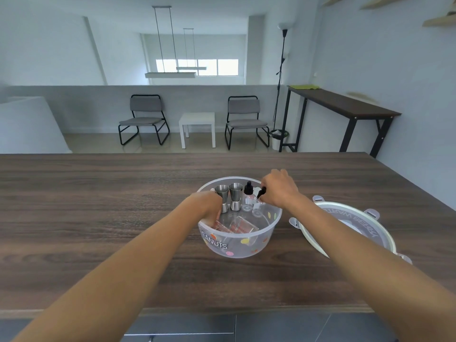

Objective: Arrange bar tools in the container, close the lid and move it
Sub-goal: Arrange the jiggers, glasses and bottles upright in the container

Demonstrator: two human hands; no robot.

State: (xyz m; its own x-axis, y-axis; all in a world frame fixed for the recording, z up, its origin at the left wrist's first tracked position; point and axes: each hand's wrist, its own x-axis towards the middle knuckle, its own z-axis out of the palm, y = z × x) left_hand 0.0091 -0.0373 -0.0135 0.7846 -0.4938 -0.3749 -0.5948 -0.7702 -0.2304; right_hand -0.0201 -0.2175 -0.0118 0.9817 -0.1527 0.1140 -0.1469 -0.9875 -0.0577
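A round clear plastic container [246, 245] marked PEANUTS stands on the dark wooden table [98, 193]. Inside it two steel jiggers [235, 198] stand upright beside a clear dropper bottle with a black cap [248, 197]. Clear measuring glasses [243, 225] lie on their sides at the near wall. My left hand [212, 208] reaches into the container's left side, its fingers around a glass lying there. My right hand [278, 188] is over the right rim, fingers closed on the black cap of a second dropper bottle [259, 204]. The lid [345, 228] lies upside down to the right.
The table's far edge runs across the middle of the view, with its right edge beyond the lid. Behind it stand two grey chairs [145, 119], a small white side table [197, 127] and a tall dark console table [345, 107] along the right wall.
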